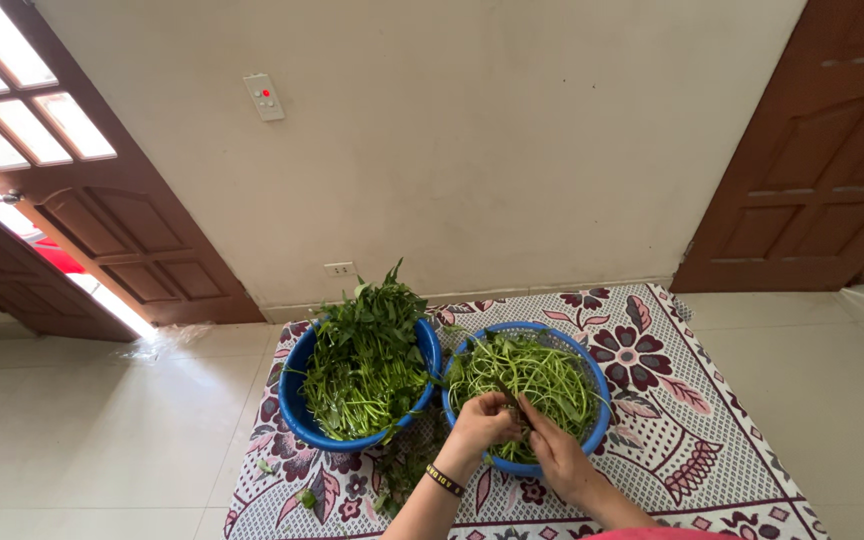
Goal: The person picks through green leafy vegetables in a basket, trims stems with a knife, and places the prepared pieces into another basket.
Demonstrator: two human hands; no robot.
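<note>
While both hands meet over the right basket (592,385), left hand (480,420) and right hand (555,450) fingers pinch one green stem (508,392), angled away

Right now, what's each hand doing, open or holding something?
Left hand: closed, pinching a green stem over the right blue basin.
Right hand: closed on the same stem.

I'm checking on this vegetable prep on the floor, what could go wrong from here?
The leafy greens are heaped above the rim of their blue basin, so bunches might slide off; some leaves already lie on the patterned mat. Both hands, left and right, work one thin stem, which might snap unevenly.
</note>
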